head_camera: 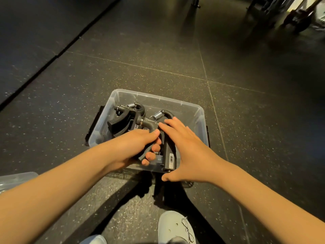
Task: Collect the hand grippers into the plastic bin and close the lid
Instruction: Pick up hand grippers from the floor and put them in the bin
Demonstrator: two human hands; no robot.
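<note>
A clear plastic bin (191, 110) stands open on the dark floor in front of me. Black hand grippers with steel springs lie inside it, one at the back left (125, 118). My left hand (135, 147) grips one handle of a nearer hand gripper (168, 155) over the bin's front. My right hand (182, 148) lies over that gripper's other handle with straight fingers, thumb spread below the bin's front rim. A clear lid (15, 180) lies on the floor at the far left, mostly hidden by my left forearm.
Dark speckled rubber floor tiles surround the bin. A raised dark mat edge (58, 53) runs diagonally at the upper left. Gym equipment (299, 16) stands blurred at the top right. My light shoe (175, 228) is at the bottom, close behind the bin.
</note>
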